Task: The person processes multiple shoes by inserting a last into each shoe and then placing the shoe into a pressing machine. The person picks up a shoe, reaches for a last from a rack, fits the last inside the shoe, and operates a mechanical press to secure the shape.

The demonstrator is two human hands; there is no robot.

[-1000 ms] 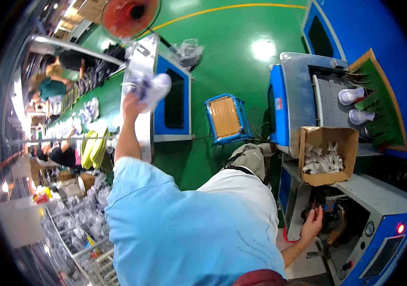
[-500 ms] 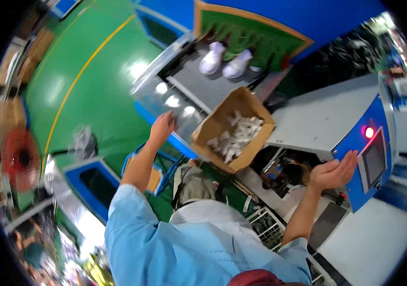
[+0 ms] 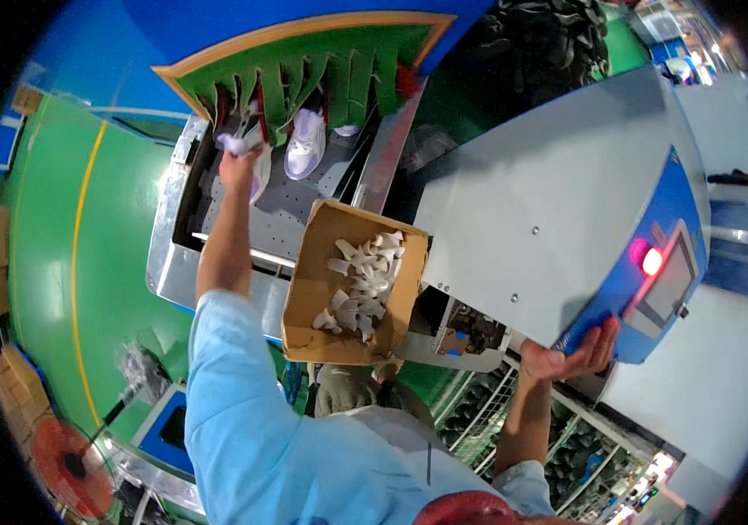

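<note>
My left hand [image 3: 241,166] reaches out to a conveyor bed [image 3: 216,214] with a perforated grey surface, its fingers closed on a white and lilac sneaker [image 3: 260,172] that it partly hides. Beside it stands a second pale lilac sneaker [image 3: 305,147], toe toward me. A bit of another pale shoe [image 3: 347,130] shows under the green strip curtain [image 3: 291,83]. My right hand [image 3: 571,354] has its fingers stretched out and holds nothing. It is at the lower edge of the blue control panel [image 3: 606,302] of a grey machine.
A cardboard box [image 3: 298,293] of white curved pieces [image 3: 365,280] stands between my arms. The grey machine housing [image 3: 531,201] fills the right side, with a lit red button [image 3: 651,261]. A red fan [image 3: 72,464] is at lower left. Dark shoes [image 3: 549,44] are piled at the back.
My left hand has moved from beside the box out to the conveyor and closed on a sneaker. My right hand has shifted a little along the panel's lower edge. The view has turned.
</note>
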